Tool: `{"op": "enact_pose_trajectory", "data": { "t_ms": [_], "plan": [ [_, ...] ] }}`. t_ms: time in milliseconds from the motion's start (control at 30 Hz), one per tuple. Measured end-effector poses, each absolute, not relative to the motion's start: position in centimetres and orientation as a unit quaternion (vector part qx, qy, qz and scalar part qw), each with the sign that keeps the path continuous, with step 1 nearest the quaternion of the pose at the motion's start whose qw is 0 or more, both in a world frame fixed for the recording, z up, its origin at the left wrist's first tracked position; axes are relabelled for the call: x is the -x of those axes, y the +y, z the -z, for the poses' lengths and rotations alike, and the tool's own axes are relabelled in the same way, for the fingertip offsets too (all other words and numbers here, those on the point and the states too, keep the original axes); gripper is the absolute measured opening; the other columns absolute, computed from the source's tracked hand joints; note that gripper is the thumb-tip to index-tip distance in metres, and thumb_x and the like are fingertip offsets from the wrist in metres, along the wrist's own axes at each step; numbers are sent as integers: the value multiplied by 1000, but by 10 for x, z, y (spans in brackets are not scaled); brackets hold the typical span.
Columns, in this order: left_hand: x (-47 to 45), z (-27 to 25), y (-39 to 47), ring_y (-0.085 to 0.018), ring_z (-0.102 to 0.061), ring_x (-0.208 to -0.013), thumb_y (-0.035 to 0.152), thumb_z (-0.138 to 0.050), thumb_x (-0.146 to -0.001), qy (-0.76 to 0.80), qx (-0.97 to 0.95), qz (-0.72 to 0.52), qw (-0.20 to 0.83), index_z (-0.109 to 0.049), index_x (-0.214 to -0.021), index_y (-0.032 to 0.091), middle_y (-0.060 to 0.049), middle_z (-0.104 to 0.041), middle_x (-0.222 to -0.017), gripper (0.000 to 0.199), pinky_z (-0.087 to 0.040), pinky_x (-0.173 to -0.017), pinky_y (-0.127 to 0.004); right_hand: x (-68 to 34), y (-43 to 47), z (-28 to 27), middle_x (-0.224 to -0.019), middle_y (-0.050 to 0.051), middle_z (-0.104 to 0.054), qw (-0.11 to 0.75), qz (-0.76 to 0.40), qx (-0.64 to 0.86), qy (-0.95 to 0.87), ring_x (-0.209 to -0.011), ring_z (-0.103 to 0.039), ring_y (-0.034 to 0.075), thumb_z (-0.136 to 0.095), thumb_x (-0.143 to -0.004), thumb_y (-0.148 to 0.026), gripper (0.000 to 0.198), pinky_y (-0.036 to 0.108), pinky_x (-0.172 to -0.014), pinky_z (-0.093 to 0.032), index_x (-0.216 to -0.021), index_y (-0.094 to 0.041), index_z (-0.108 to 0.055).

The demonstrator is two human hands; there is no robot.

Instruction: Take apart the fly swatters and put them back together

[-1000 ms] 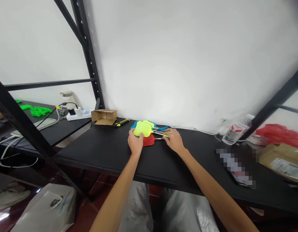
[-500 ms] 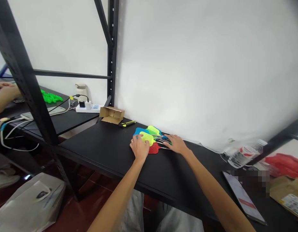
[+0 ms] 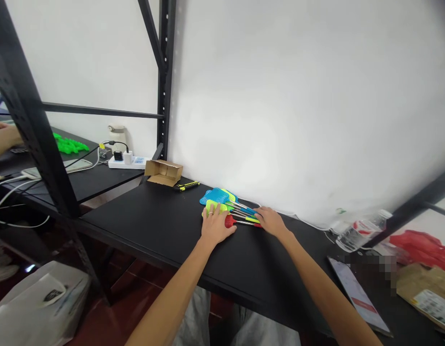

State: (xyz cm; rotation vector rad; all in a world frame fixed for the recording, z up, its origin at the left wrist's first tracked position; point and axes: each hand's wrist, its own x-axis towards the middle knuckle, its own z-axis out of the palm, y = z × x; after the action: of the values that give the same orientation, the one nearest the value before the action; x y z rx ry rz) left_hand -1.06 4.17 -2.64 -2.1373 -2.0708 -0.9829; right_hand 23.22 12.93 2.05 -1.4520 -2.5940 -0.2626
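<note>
A bundle of fly swatters lies on the black table, mesh heads to the left, thin metal shafts and coloured handles to the right. A blue fly swatter [image 3: 215, 195] rests on top at the back, partly over a yellow-green one. Nearer me are another yellow-green fly swatter [image 3: 219, 207] and a red fly swatter [image 3: 229, 221]. My left hand [image 3: 215, 227] lies over the near heads, fingers spread and thumb out, hiding most of the red head. At the handle ends, my right hand [image 3: 271, 221] has its fingers curled over the handles; its fingertips are partly hidden.
An open cardboard box [image 3: 164, 173] and a black-and-yellow utility knife [image 3: 187, 186] sit at the back left. On the right are a plastic bottle [image 3: 361, 233], a tablet-like device [image 3: 359, 293] and a brown package [image 3: 426, 293]. Another person's hand [image 3: 6, 137] shows far left, beyond a metal post.
The blue swatter now lies over the back yellow-green head. My left hand has shifted slightly nearer and right, over the red head; my right hand has moved slightly right along the handles.
</note>
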Motion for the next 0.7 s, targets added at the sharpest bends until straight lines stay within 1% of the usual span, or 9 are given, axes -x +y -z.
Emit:
{"op": "enact_pose_trajectory", "data": {
  "t_ms": [100,167,300,433,533,700],
  "plan": [
    [10,27,42,-40,-32,-143,54,-64,-82,-656,693,298,17,-61,-131,32,-8,-43,-153,54,-17,-117,-60,-249,136,-19,-125,8,-67,90,51,497,-862,-114,-60,24,-35,-102,-36,42,35,-98,-44,-129,-23,-64],
    [11,28,43,-39,-33,-142,51,-62,-85,-656,693,297,25,-59,-132,32,-8,-43,-153,51,-19,-116,-58,-257,139,-19,-131,8,-65,101,21,504,-857,-119,-59,25,-39,-100,-40,44,37,-102,-43,-133,-22,-62],
    [11,30,46,-38,-33,-142,46,-62,-87,-653,692,305,36,-59,-133,31,-9,-43,-153,48,-21,-116,-58,-251,141,-23,-143,9,-57,116,-13,495,-861,-130,-53,27,-39,-98,-57,60,40,-108,-40,-145,-21,-51],
    [11,29,46,-38,-34,-141,44,-64,-86,-651,689,317,35,-60,-131,30,-10,-45,-151,48,-21,-116,-58,-230,141,-23,-150,10,-49,69,-32,498,-864,-135,-49,29,-35,-95,-70,74,42,-107,-40,-152,-24,-40],
    [11,28,44,-37,-36,-140,47,-65,-85,-649,694,310,36,-59,-132,30,-10,-46,-149,50,-21,-116,-58,-222,140,-20,-148,11,-52,40,-35,514,-856,-132,-51,30,-36,-92,-74,80,43,-105,-41,-154,-24,-36],
    [10,27,43,-38,-36,-140,45,-65,-85,-649,693,313,29,-59,-132,28,-12,-44,-151,51,-22,-116,-58,-221,127,-22,-136,12,-60,37,-6,507,-861,-124,-57,30,-39,-91,-74,75,41,-99,-43,-150,-27,-42]
  ]
}}
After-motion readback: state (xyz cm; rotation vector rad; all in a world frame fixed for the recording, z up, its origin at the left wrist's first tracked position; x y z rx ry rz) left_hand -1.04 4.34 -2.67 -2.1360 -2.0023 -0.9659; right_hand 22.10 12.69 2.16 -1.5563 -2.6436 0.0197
